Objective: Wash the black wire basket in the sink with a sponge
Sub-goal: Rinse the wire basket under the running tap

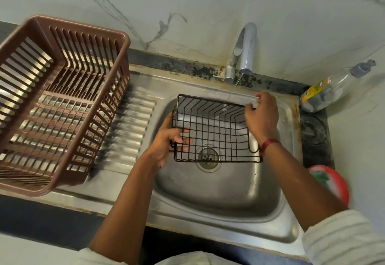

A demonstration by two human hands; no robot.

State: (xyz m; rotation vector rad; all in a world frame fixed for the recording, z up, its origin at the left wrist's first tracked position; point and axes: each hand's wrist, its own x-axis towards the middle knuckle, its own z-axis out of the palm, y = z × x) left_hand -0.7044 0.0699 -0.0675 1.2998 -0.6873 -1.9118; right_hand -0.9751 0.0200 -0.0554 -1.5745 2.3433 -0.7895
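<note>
As water (pixel 233 90) runs, L hand (pixel 164 148) & R hand (pixel 263 116) fingers (pixel 184 140) grip basket (pixel 212 128).

Home kitchen. Steel sink (pixel 218 193) with ribbed drainboard (pixel 129 127), tap (pixel 245 49) running, marble-look wall. Dish rack (pixel 58 102) and soap bottle (pixel 333 87) alongside.

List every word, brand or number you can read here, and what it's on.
Yellow label on the pump bottle: blue print, too blurred to read.
Small white tag higher on that bottle: red marks, unreadable.
No other text shows.
</note>
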